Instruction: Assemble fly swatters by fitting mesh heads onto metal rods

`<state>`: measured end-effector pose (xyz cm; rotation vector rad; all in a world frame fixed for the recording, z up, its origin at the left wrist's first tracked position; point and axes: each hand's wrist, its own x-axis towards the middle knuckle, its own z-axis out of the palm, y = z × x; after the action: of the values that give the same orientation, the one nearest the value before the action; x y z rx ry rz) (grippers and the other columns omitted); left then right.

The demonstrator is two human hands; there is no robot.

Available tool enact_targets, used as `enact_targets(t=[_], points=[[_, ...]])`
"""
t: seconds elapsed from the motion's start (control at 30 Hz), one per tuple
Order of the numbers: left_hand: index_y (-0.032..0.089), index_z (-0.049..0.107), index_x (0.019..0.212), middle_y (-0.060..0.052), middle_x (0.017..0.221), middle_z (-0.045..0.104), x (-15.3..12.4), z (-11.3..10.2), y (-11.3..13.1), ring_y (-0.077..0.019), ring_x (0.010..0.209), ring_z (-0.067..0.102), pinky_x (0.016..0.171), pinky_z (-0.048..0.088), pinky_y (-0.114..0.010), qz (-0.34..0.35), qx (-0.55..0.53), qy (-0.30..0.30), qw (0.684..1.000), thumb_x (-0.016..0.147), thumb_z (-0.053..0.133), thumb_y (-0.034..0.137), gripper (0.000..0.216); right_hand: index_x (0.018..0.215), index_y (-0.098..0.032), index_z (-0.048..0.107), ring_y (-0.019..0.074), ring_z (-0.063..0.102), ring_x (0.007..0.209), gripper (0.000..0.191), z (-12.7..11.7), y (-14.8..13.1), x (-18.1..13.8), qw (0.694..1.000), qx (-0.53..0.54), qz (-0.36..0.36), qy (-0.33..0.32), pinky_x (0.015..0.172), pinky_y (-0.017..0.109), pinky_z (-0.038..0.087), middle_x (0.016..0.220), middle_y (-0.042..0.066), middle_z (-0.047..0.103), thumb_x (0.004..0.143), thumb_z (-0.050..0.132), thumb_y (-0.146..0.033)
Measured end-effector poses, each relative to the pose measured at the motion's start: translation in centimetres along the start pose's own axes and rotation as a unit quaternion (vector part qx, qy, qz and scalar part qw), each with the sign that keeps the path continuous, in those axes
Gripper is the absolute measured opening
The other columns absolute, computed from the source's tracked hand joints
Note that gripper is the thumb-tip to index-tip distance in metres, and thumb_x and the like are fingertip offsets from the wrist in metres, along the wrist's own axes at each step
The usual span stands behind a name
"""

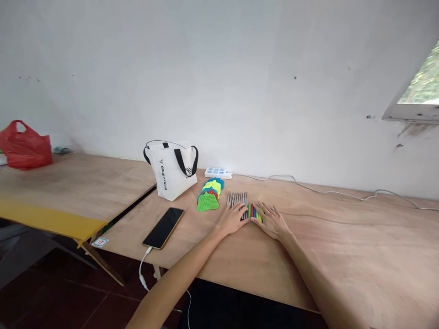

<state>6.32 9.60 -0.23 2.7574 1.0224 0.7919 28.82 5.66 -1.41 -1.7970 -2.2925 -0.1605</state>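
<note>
My left hand [233, 218] lies over the near end of a row of thin silvery metal rods [237, 197], its fingers spread across them. My right hand [271, 220] rests with fingers stretched out on the right side of a row of coloured sticks [254, 211] in green, red, blue and yellow. The two rows lie side by side on the table, and my thumbs come close together at their near edge. To the left of the rods is a fanned-out pile of perforated plastic pieces that look like fly swatter heads [207, 202], in green, red, yellow and blue.
On the wooden table [343, 256] lie a black phone [163, 228] with a white cable and a power strip [218, 172]. A white tote bag [173, 176] stands behind the phone. A red plastic bag [27, 148] sits on another table at left. A cord [308, 186] runs along the wall.
</note>
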Motion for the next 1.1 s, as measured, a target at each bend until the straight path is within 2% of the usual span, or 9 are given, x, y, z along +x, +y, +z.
enact_targets(t=[0.2, 0.33, 0.4, 0.47, 0.57, 0.9, 1.1], points=[[0.028, 0.06, 0.13, -0.007, 0.144, 0.057, -0.1, -0.1, 0.2, -0.0268, 0.136, 0.05, 0.121, 0.026, -0.048, -0.015, -0.01, -0.02, 1.0, 0.099, 0.054, 0.056, 0.042, 0.161, -0.032, 0.026, 0.0263, 0.029, 0.152, 0.066, 0.5, 0.3, -0.4, 0.999, 0.0, 0.03, 0.01, 0.122, 0.058, 0.019, 0.164, 0.005, 0.035, 0.103, 0.016, -0.063], [0.03, 0.051, 0.143, -0.007, 0.152, 0.052, 0.0, 0.0, -0.1, -0.0272, 0.14, 0.046, 0.121, 0.025, -0.048, -0.011, -0.012, -0.03, 0.999, 0.095, 0.055, 0.064, 0.058, 0.16, -0.03, 0.029, 0.0322, 0.027, 0.152, 0.072, 0.6, 0.6, -0.7, 0.998, 0.006, 0.063, 0.017, 0.121, 0.061, 0.02, 0.164, 0.007, 0.033, 0.1, 0.021, -0.069], [0.032, 0.048, 0.147, -0.006, 0.154, 0.05, 0.2, 0.3, -0.1, -0.0285, 0.141, 0.046, 0.121, 0.025, -0.05, -0.011, -0.006, -0.026, 1.0, 0.091, 0.056, 0.07, 0.068, 0.159, -0.029, 0.033, 0.0314, 0.029, 0.151, 0.073, 0.7, 0.7, -0.7, 0.999, 0.013, 0.04, 0.014, 0.121, 0.058, 0.021, 0.163, 0.007, 0.035, 0.099, 0.024, -0.071], [0.033, 0.048, 0.148, -0.006, 0.153, 0.051, 0.5, 0.8, 0.0, -0.0302, 0.141, 0.046, 0.121, 0.026, -0.052, -0.011, 0.001, -0.02, 1.0, 0.088, 0.057, 0.075, 0.074, 0.158, -0.03, 0.034, 0.0264, 0.03, 0.151, 0.071, 0.7, 0.7, -0.5, 1.0, 0.019, 0.003, 0.01, 0.123, 0.051, 0.022, 0.162, 0.006, 0.038, 0.1, 0.025, -0.069], [0.032, 0.052, 0.145, -0.007, 0.15, 0.054, 1.0, 1.6, 0.4, -0.0314, 0.14, 0.046, 0.12, 0.026, -0.054, -0.021, 0.011, -0.014, 1.0, 0.089, 0.055, 0.074, 0.069, 0.158, -0.031, 0.033, 0.0216, 0.033, 0.15, 0.065, 0.7, 0.7, 0.0, 1.0, 0.019, -0.017, 0.006, 0.123, 0.047, 0.024, 0.161, 0.005, 0.041, 0.103, 0.022, -0.063], [0.03, 0.057, 0.141, -0.006, 0.148, 0.056, 1.3, 2.1, 0.3, -0.029, 0.138, 0.047, 0.119, 0.026, -0.051, -0.015, 0.002, 0.003, 1.0, 0.096, 0.049, 0.069, 0.06, 0.16, -0.029, 0.029, 0.0221, 0.032, 0.15, 0.061, 0.9, 1.0, 0.5, 1.0, 0.002, -0.025, -0.007, 0.122, 0.05, 0.023, 0.16, 0.006, 0.042, 0.106, 0.018, -0.055], [0.032, 0.058, 0.138, -0.006, 0.148, 0.056, 1.2, 1.6, -0.3, -0.0284, 0.138, 0.047, 0.119, 0.025, -0.048, -0.03, 0.004, -0.002, 1.0, 0.092, 0.057, 0.068, 0.059, 0.16, -0.029, 0.029, 0.0239, 0.033, 0.15, 0.062, 0.8, 0.0, 0.9, 0.999, -0.022, -0.037, -0.014, 0.122, 0.052, 0.024, 0.16, 0.007, 0.041, 0.106, 0.016, -0.055]])
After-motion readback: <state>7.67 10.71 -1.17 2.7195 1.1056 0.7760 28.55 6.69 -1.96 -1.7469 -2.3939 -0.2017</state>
